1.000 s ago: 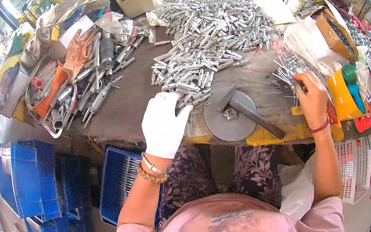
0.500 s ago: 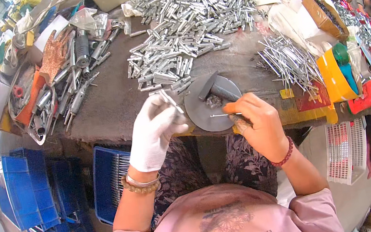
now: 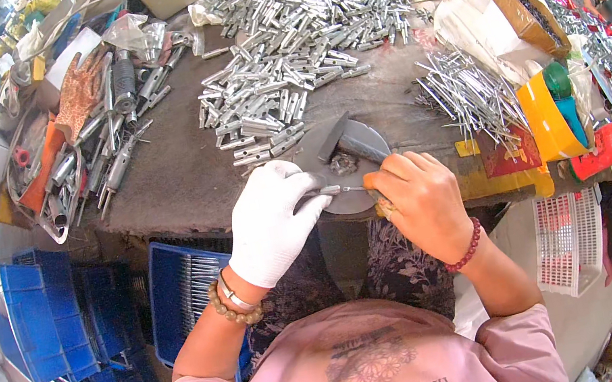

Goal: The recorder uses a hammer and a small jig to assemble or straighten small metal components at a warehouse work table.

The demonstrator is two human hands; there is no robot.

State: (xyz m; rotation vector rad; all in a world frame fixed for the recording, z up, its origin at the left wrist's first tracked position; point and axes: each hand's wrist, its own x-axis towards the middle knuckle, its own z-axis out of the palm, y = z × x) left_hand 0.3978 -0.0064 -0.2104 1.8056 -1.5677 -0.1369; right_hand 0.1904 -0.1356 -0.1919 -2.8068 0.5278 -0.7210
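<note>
- Far left, below the tabletop (image 3: pixel 181 180) edge: stacked blue plastic crates (image 3: pixel 42 319), one blue bin (image 3: pixel 180 291) with thin metal parts inside
- Upper left on the tabletop: orange patterned work glove (image 3: pixel 77 92) beside a clutter of grey tools (image 3: pixel 103 153)
- Centre back: large heap of short silvery metal sleeves (image 3: pixel 295 37), spreading toward the near edge
- Left hand (image 3: pixel 274 221), white-gloved, beaded bracelet at the wrist; grip closed on a small silvery sleeve piece (image 3: pixel 329 190) at the near edge, over the round grey metal plate (image 3: pixel 340 177)
- Thin metal pin (image 3: pixel 355 188) bridging the gap between both hands, end meeting the sleeve piece
- Right hand (image 3: pixel 423 203), bare, red bead bracelet; grip pinched narrow on the pin's right end, resting at the plate's rim
- Right of the plate: loose bundle of long thin pins (image 3: pixel 469 93) fanned out
- Far right: yellow container (image 3: pixel 547 120), cardboard box (image 3: pixel 524 9), white slotted basket (image 3: pixel 570 247) lower down
</note>
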